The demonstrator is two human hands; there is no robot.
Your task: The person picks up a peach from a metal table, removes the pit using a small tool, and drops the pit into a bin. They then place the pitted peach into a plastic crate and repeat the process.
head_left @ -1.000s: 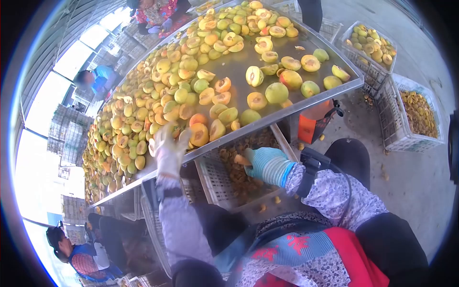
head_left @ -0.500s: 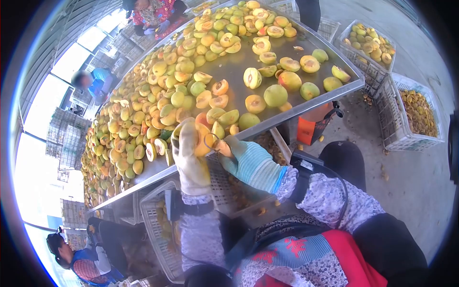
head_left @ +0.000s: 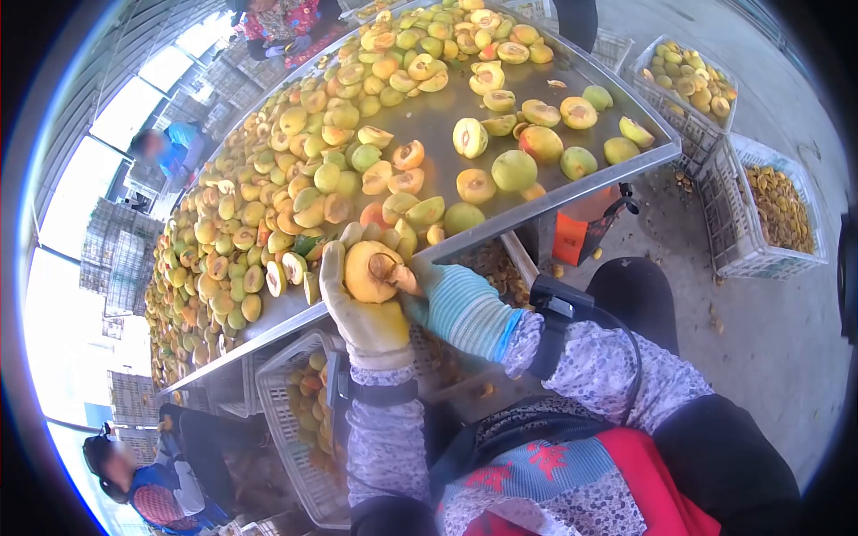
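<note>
My left hand, in a pale yellow-stained glove, is closed around a peach half with its cut face towards me. My right hand, in a turquoise striped glove, grips a pitting knife with a light brown handle and a curved metal loop. That loop lies against the middle of the cut face, at the pit. Both hands are at the near edge of a metal table, just in front of many halved and whole peaches.
Below the table stand a white crate with peaches and an orange container. At right are a crate of fruit and a crate of brown pits. Co-workers are at the far side and a seated person is lower left.
My left hand has turned and come slightly nearer, so the peach's cut face now shows. The pitting knife's loop has moved onto the middle of the peach half.
</note>
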